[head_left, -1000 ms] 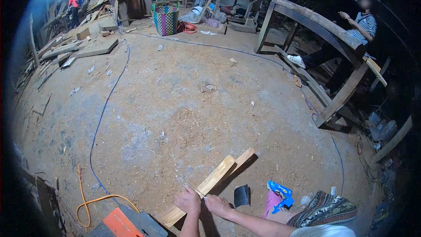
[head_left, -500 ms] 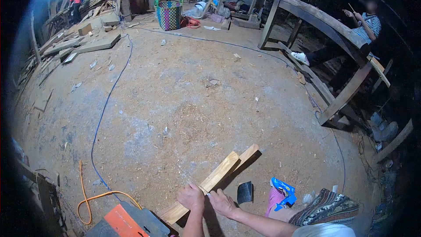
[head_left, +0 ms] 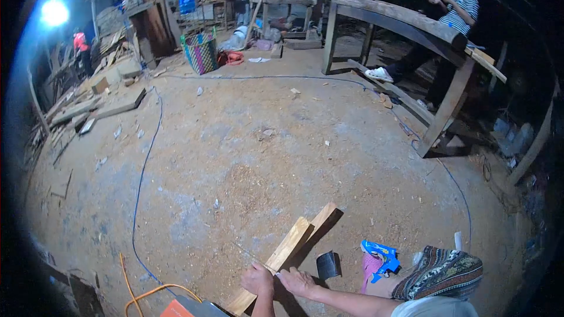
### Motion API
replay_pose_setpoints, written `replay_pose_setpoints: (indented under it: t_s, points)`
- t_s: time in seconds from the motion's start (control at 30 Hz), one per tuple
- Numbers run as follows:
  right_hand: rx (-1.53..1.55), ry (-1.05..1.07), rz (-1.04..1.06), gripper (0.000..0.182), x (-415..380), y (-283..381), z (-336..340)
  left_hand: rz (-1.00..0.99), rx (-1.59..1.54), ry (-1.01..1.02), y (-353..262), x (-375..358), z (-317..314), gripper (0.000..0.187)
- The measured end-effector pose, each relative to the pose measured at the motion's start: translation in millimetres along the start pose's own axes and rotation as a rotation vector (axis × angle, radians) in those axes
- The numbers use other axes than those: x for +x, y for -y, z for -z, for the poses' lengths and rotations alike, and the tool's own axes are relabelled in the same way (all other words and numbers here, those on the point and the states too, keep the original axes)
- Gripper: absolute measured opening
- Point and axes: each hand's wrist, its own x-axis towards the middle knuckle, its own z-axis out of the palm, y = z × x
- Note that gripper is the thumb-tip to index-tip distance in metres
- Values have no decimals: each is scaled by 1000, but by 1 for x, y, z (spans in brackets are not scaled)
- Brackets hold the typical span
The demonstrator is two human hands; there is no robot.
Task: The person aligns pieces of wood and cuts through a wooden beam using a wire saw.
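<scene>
Two pale wooden pieces lie near the bottom centre, the upper block (head_left: 289,245) resting across a longer piece (head_left: 324,216). My left hand (head_left: 257,280) is closed at the near end of the upper block. Beside it on the right, my right hand (head_left: 296,282) has its fingers bent together by the same end. A thin, stick-like object (head_left: 251,256) sticks out up and left from between the hands; which hand grips it is hard to tell. A dark curved piece (head_left: 329,265) lies on the ground right of my right hand.
An orange cable (head_left: 130,285) and an orange-topped box (head_left: 177,310) are at lower left. A blue cord (head_left: 140,191) crosses the ground. A blue-strapped pink sandal (head_left: 382,258) is at lower right. A wooden table (head_left: 405,20) and a seated person (head_left: 461,9) are at upper right.
The view has tilted up and shifted, so the background sits lower and the far left shows more. Both hands stay together at the block, and the thin object now shows more clearly.
</scene>
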Motion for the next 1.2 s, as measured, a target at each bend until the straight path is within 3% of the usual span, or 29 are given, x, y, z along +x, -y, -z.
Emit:
replay_pose_setpoints:
  t_s: [0.13,0.23,0.37,0.4,0.47,0.57,0.6,0.7,0.77,0.83,0.97,1.03,1.13,1.2]
  points:
    - [-30,-20,62,30,-1,1,9,-4,10,6,-4,-1,5,39]
    - [-43,-20,91,29,-1,-9,-7,-54,0,-113,0,-4,-4,41]
    - [60,-1,25,31,-3,-10,-8,-47,8,-135,1,-5,-10,41]
    - [67,-18,17,31,-3,-11,-10,-66,8,-139,-14,-12,15,41]
    - [62,39,22,34,-2,-12,-15,133,-239,352,-41,-37,77,45]
    - [267,79,-18,36,5,-20,-30,156,-174,292,-63,-48,105,44]
    - [408,100,-86,38,0,-5,1,155,-107,283,-62,-48,104,44]
    - [414,176,-52,35,-18,18,73,33,-41,282,-28,-24,46,44]
    - [539,158,-76,33,-11,4,36,-54,58,316,-5,-16,11,44]
    - [657,145,-94,31,-6,-9,6,-124,-303,122,7,-23,-6,46]
    - [409,31,-92,36,-2,-24,-21,-176,-135,142,-17,-30,26,48]
    - [342,-38,-82,38,-4,-23,-23,253,-395,280,-66,-57,95,48]
    - [185,88,21,37,-7,-20,-5,330,-338,241,-59,-46,74,49]
    - [169,65,70,36,-7,-18,2,233,-207,208,-46,-40,62,50]
